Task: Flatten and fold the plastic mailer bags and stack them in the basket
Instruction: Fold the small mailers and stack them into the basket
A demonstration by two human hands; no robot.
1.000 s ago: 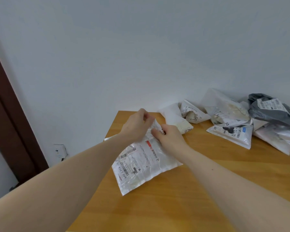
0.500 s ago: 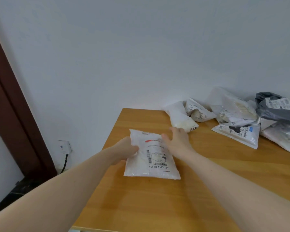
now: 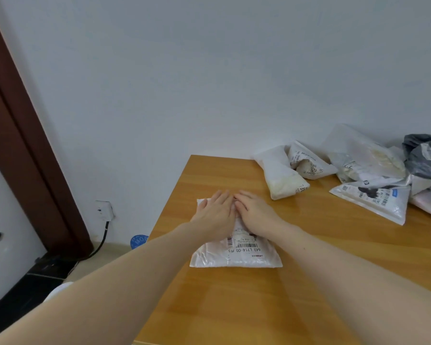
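Note:
A white plastic mailer bag [image 3: 237, 256] with a barcode label lies flat on the wooden table [image 3: 271, 302], near its left edge. My left hand [image 3: 215, 212] and my right hand [image 3: 255, 211] lie side by side on the bag's far half, palms down, fingers straight, pressing it against the table. The hands cover most of the label. No basket is in view.
A heap of other mailers sits at the back right: two white bags [image 3: 283, 175] close to the wall, a labelled white bag [image 3: 373, 199] and a grey bag [image 3: 426, 158]. The table's left edge drops to the floor, by a wall socket [image 3: 104, 210] and a brown door frame [image 3: 23, 145].
The bag was held up in both hands, then laid on the table. Both hands have moved from its edges onto its top and now press it flat.

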